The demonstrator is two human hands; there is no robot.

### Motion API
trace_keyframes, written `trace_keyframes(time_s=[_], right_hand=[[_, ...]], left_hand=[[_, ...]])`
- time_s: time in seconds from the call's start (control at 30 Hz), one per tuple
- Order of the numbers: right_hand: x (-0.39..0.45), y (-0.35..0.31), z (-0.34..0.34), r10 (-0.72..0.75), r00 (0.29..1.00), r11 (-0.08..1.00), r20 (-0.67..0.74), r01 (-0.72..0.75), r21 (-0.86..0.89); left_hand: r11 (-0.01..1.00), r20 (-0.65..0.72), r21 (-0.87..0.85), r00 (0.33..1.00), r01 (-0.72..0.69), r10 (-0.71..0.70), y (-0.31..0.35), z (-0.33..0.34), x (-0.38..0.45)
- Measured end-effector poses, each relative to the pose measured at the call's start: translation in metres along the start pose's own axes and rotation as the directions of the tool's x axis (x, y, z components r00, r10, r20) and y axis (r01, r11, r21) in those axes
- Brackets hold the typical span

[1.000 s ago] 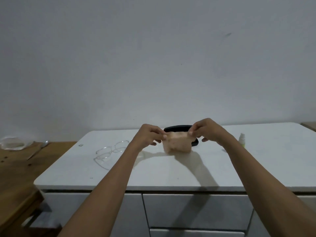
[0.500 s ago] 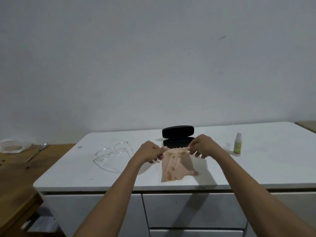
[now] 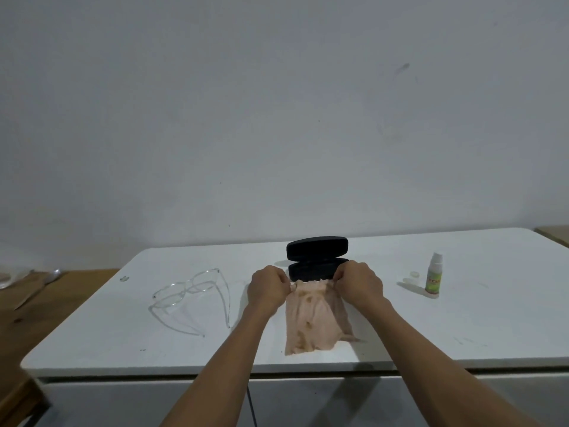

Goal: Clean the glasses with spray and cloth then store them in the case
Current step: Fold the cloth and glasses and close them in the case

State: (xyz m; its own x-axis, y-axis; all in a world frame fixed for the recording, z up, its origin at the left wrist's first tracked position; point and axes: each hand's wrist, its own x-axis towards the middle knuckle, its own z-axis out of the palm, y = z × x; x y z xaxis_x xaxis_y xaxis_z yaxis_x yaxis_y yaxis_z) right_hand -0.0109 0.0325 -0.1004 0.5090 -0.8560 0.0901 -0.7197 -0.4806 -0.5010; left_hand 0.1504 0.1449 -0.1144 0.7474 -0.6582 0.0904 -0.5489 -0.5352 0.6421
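Note:
A peach cloth (image 3: 311, 322) is spread on the white table (image 3: 431, 328), its near edge close to the table's front. My left hand (image 3: 268, 286) pinches its far left corner and my right hand (image 3: 358, 283) pinches its far right corner. Just behind the hands stands a black glasses case (image 3: 317, 257), lid up. Clear-framed glasses (image 3: 191, 291) lie unfolded to the left of my left hand. A small spray bottle (image 3: 433, 277) with a green label stands upright to the right.
A small clear cap (image 3: 414, 274) lies beside the spray bottle. A wooden surface (image 3: 37, 303) with a spoon adjoins the table on the left. White drawers (image 3: 308, 402) sit under the tabletop. A plain wall is behind.
The cloth, bunched and held up in front of the case a second ago, has been unfolded and laid flat toward me. Both hands have lowered to the table.

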Motion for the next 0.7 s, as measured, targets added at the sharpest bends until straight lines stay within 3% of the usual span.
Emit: trace_keyframes(time_s=[0.33, 0.47, 0.57, 0.7], right_hand=[[-0.002, 0.0, 0.001, 0.032, 0.998, 0.999, -0.047, -0.032, 0.005], [-0.009, -0.002, -0.007, -0.009, 1.0, 0.998, -0.018, 0.01, 0.055], [-0.015, -0.002, -0.013, -0.102, 0.992, 0.991, 0.081, 0.094, 0.097], [-0.026, 0.002, -0.02, -0.194, 0.942, 0.98, 0.273, 0.172, 0.104]], left_hand=[[0.995, -0.078, -0.098, 0.996, 0.033, -0.041, -0.009, -0.002, 0.001], [0.983, -0.065, -0.172, 0.996, -0.071, 0.06, -0.007, -0.007, -0.011], [0.969, 0.005, -0.143, 0.979, -0.203, 0.206, -0.006, -0.013, -0.023], [0.964, 0.117, -0.041, 0.957, -0.262, 0.265, -0.008, -0.022, -0.038]])
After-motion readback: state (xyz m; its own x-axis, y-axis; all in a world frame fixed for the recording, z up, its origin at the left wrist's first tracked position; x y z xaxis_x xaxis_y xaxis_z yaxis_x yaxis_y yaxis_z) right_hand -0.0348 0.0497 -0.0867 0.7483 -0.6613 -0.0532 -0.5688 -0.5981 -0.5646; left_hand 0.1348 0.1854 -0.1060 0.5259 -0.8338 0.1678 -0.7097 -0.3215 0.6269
